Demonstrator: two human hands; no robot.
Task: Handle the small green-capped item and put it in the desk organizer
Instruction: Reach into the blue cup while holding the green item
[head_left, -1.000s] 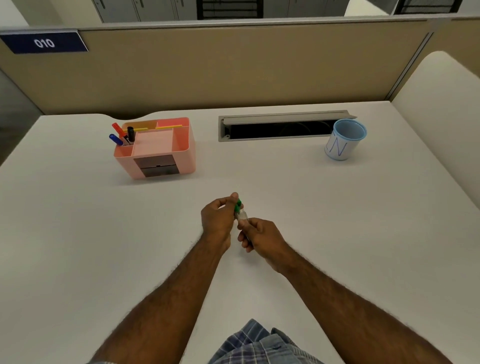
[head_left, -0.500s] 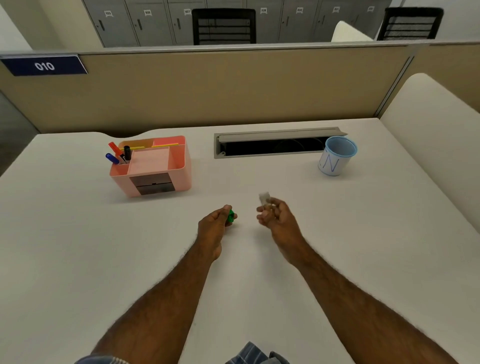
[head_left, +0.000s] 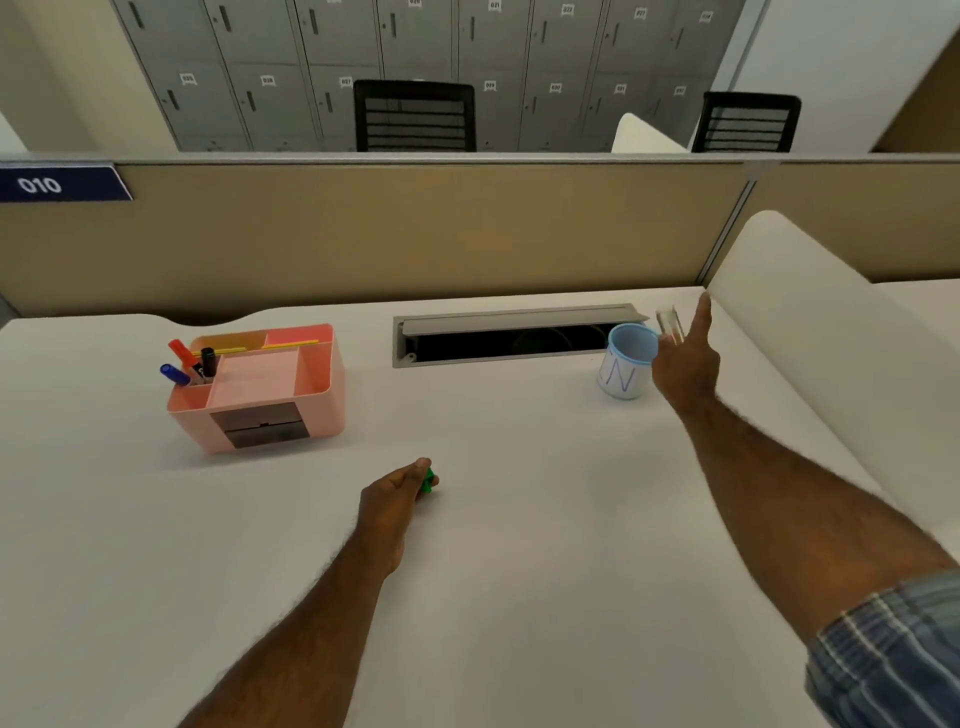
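My left hand rests on the white desk near the middle, fingers closed on a small green cap that peeks out past the fingertips. My right hand is stretched to the far right, just beside the blue cup, and holds a small clear vial up between its fingers with the index finger raised. The pink desk organizer stands at the far left of the desk, with markers and pens in its left compartments.
An open cable slot with a grey flap lies at the back of the desk between organizer and cup. A tan partition wall runs behind it. A white rounded divider borders the desk on the right.
The cap and the clear vial were pulled apart. My right hand carried the vial away to the far right, up beside the blue cup. My left hand stayed put with the green cap.
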